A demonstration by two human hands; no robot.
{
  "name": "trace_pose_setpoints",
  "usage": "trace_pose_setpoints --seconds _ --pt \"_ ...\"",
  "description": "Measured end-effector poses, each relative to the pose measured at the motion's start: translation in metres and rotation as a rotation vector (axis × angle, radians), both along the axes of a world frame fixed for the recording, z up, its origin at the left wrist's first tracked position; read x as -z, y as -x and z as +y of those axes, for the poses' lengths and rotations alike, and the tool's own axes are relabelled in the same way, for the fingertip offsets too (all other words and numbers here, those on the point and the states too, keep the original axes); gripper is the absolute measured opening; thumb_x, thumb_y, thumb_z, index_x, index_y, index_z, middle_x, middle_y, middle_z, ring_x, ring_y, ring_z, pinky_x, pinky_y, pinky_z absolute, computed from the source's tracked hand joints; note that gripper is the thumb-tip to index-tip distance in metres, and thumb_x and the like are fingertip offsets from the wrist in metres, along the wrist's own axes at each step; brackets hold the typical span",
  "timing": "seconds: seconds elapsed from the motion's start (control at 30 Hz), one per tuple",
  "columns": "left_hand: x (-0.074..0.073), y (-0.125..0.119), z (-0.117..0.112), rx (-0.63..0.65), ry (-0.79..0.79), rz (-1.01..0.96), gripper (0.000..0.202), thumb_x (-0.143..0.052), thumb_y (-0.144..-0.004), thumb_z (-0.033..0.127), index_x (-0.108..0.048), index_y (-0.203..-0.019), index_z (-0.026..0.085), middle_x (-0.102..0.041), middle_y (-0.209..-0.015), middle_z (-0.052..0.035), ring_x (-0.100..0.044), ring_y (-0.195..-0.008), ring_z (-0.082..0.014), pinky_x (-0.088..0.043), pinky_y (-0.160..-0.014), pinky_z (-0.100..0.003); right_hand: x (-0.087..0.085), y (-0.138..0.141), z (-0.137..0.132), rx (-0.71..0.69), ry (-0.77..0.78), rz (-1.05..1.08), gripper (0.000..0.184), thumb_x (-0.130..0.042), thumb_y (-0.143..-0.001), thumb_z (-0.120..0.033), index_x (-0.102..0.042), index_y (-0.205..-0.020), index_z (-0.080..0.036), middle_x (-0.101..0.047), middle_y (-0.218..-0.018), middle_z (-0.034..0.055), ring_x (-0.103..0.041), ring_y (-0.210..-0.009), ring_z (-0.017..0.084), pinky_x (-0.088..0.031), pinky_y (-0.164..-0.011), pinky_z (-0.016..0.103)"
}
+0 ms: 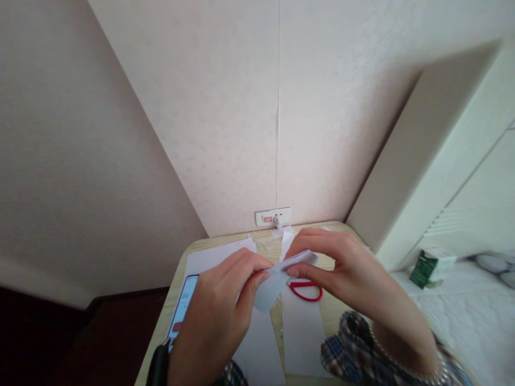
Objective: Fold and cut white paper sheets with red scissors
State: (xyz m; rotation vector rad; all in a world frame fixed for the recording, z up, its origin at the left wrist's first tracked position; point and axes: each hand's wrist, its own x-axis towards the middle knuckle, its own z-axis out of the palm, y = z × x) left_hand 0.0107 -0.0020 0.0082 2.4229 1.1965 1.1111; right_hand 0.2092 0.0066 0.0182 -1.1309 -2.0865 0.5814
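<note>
Between my two hands is a folded piece of white paper (270, 289), raised above the small table. The fingers and thumb of my left hand (225, 295) pinch its left end. My right hand (333, 257) grips the right end, thumb below and fingers curled over the top fold. Just under the right hand lies a pair of scissors, of which a red handle loop (306, 291) shows; the blades are hidden. White paper sheets (303, 332) lie flat on the table beneath both hands.
A phone (185, 300) with a lit screen lies left of my left hand. Paper scraps (281, 231) are strewn at the back of the wooden table (161, 332). A wall socket (272, 217) holds a plug. At right, a green and white box (432, 267) stands near a quilted white surface (466, 316).
</note>
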Motion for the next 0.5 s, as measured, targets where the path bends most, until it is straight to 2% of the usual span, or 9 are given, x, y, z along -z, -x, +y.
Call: trace_pose_setpoints --seconds 0.1,0.33,0.4,0.5 --pt "0.001 -0.001 0.0 0.087 0.018 -0.004 0.016 -0.056 -0.085 0.007 -0.063 -0.079 0.021 -0.068 -0.072 0.0046 -0.064 -0.065 -0.0099 -0.047 -0.062 -0.017 0.0 -0.003 0.0 -0.005 0.002 -0.03 0.01 -0.07 -0.084 -0.015 -0.071 -0.074 -0.018 -0.071 -0.073 0.0002 -0.064 -0.07 0.015 -0.044 -0.064 0.024" --pt "0.004 -0.001 -0.006 0.094 0.154 -0.064 0.014 -0.054 -0.089 0.013 -0.061 -0.081 0.023 -0.064 -0.073 0.0049 -0.061 -0.067 -0.0107 -0.045 -0.062 -0.02 -0.002 -0.004 -0.011 -0.002 -0.11 -0.021 0.019 -0.064 -0.089 -0.016 -0.07 -0.071 -0.019 -0.065 -0.067 -0.0013 -0.06 -0.065 0.013 -0.041 -0.058 0.023" --pt "0.003 -0.002 -0.006 0.1 0.185 -0.064 0.015 -0.054 -0.089 0.014 -0.061 -0.079 0.023 -0.064 -0.072 0.0048 -0.06 -0.067 -0.0105 -0.045 -0.062 -0.02 -0.002 -0.003 -0.011 0.006 -0.093 -0.002 0.015 -0.066 -0.087 -0.015 -0.07 -0.073 -0.02 -0.065 -0.068 -0.0014 -0.061 -0.067 0.014 -0.042 -0.059 0.024" --pt "0.002 -0.002 -0.006 0.038 0.199 -0.123 0.015 -0.053 -0.088 0.015 -0.06 -0.078 0.022 -0.064 -0.072 0.0042 -0.061 -0.066 -0.0108 -0.045 -0.06 -0.02 -0.002 -0.001 -0.012 0.078 -0.136 0.095 0.005 -0.069 -0.085 -0.015 -0.068 -0.085 -0.02 -0.068 -0.081 0.0003 -0.062 -0.076 0.016 -0.046 -0.066 0.027"
